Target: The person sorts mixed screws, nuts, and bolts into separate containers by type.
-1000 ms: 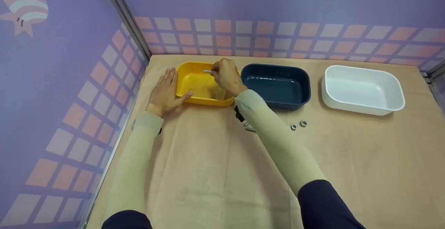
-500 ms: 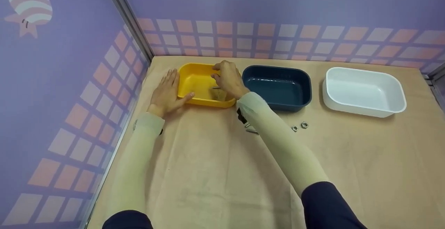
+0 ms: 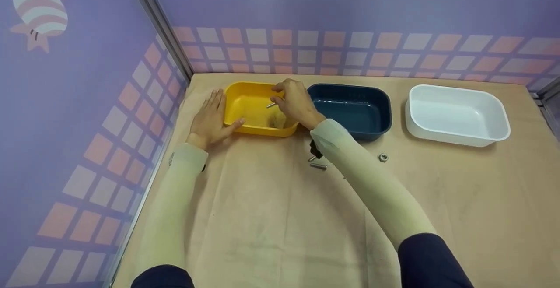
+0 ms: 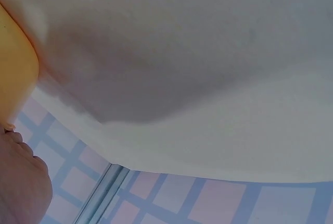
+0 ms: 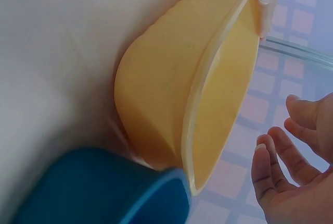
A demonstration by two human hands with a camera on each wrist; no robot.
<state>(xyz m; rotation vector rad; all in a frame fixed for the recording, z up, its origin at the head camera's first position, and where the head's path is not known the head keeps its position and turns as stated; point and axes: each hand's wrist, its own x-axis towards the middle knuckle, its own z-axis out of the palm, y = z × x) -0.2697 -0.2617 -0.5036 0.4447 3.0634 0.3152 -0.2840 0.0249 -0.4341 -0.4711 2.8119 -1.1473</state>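
My left hand (image 3: 211, 119) lies along the left side of the yellow bin (image 3: 245, 129), fingers straight and thumb over the front rim. Above that bin's right part is my right hand (image 3: 298, 103), fingers loosely bent. In the right wrist view the fingers of the right hand (image 5: 291, 166) are spread apart with nothing between them. A small metal bolt (image 3: 271, 105) shows inside the yellow bin, close below the right fingertips in the head view. On the cloth near the right wrist lie a bolt (image 3: 318, 166) and another metal piece (image 3: 312, 158), partly hidden by the wrist.
To the right of the yellow bin stand a dark blue bin (image 3: 350, 106) and a white bin (image 3: 457, 115). A metal nut (image 3: 383, 157) lies in front of the blue bin. Patterned panels (image 3: 332, 47) close off the back and left.
My right hand has let go of the bolt, which is now in the yellow bin, and has drawn slightly right. The right forearm now covers the smaller nut. My left hand has stayed in place.
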